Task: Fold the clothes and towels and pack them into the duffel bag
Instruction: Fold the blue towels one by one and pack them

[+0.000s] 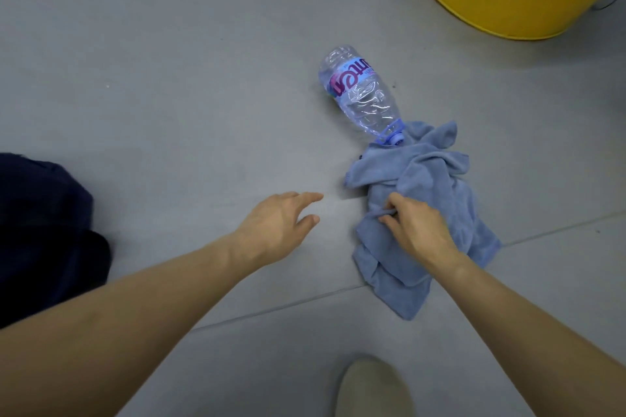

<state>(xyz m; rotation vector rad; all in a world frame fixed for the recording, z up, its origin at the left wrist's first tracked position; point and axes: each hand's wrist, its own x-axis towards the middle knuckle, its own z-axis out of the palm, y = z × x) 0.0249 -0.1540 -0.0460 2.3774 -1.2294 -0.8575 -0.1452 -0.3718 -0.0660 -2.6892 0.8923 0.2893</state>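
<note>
Blue towel (437, 179) is lying crumpled in a loose heap on the grey floor (169, 61), right of the middle and nearer to you than the far edge. It is sitting unfolded, with its near corner trailing across a thin seam (281, 306) that is running slantwise through the floor.

A yellow tub (508, 0) is standing at the far right corner, well apart from the towel and partly cut off by the frame. Dark navy fabric (40, 230) is bunching at the left edge; whether it is a bag or a garment you cannot tell from here.

A clear plastic bottle (359, 91) with a pink and pale blue label is lying on its side just beyond the towel, its capped end pointing toward you and resting against the towel's far edge.

Your right hand (416, 227) is reaching onto the heap, its fingers curling in and pinching a fold of the cloth between thumb and fingertips. Your left hand (274, 223) is stretching out just beside the towel's left side, fingers straight and apart, gripping nothing and staying clear of the cloth.

A beige shoe tip (369, 386) is showing at the near edge, below the towel.
</note>
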